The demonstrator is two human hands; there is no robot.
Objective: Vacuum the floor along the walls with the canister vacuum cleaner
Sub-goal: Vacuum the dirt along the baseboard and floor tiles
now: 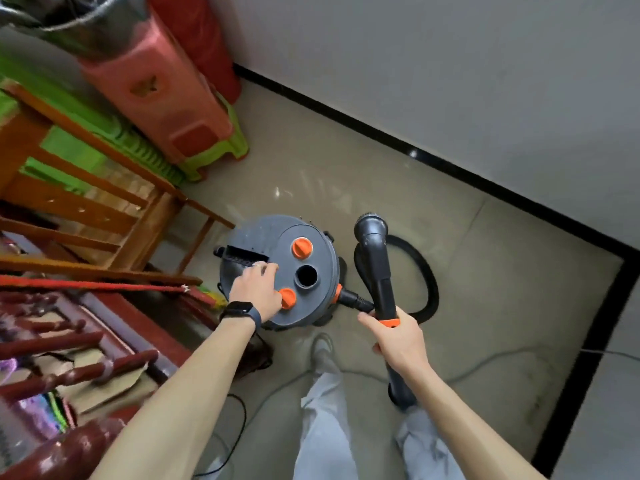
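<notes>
open floor [353, 181] at 12 to 2 o'clock of the canister [311, 237] up to the black skirting [450, 173], wooden chair [104, 202] jammed in at 9, stacked plastic stools [166, 109] blocking 11, hose loop [433, 289] lying at 3, dark red furniture [69, 375] crowding 8

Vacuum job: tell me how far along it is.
Done: hose plugged into canister. In hand: right hand grips the wand, nozzle looks raised; left hand at the canister's handle. Left: the floor along the baseboard; no stretch shows as cleaned.
</notes>
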